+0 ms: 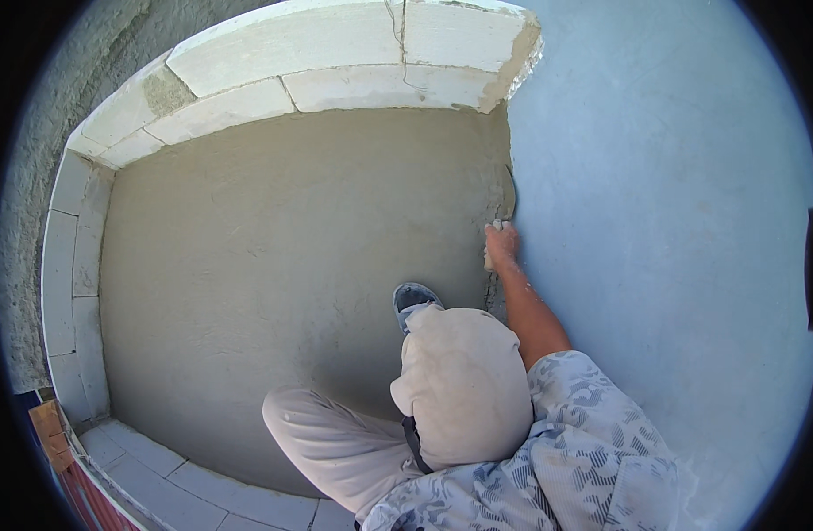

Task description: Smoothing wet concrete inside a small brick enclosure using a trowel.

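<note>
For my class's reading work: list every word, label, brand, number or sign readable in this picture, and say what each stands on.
None: no text can be read in this view.
White block wall: no lettering visible.
Camouflage shirt: patterned marks, no readable words.
Trowel in the right hand: too small to tell if marked.
Shoe: no readable label.

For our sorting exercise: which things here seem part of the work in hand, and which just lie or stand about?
Seemingly in use:
- right hand
- trowel, held in it
- grey floor along the trowel's edge

Seemingly not in use:
- white blocks
- thin wire
- brown piece, material unclear
- red ribbed piece
</note>
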Motion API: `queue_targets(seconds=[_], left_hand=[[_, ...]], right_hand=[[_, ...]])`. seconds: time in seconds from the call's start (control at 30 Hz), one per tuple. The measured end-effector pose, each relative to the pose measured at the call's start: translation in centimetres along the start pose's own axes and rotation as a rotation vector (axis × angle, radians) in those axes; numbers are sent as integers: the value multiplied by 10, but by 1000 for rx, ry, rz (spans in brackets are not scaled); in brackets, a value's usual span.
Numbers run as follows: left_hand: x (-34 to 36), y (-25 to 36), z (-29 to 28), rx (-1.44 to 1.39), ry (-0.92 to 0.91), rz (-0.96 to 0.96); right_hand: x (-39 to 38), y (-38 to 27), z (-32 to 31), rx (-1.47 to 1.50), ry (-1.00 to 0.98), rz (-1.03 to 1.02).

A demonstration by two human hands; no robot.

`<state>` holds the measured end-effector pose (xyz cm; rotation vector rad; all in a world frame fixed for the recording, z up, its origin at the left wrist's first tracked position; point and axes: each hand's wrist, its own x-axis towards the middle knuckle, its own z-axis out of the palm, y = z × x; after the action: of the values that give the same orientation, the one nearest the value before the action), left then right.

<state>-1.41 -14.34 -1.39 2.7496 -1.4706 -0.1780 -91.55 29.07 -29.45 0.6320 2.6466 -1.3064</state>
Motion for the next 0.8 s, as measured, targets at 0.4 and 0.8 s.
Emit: queue_targets(seconds=[0.4, 0.8], left_hand=[[-8, -11, 2, -11, 0, -22], [-8, -10, 1, -7, -6, -16]], right_hand=[[-58, -6, 2, -318, 283, -192], [-18, 2, -15, -58, 45, 49]])
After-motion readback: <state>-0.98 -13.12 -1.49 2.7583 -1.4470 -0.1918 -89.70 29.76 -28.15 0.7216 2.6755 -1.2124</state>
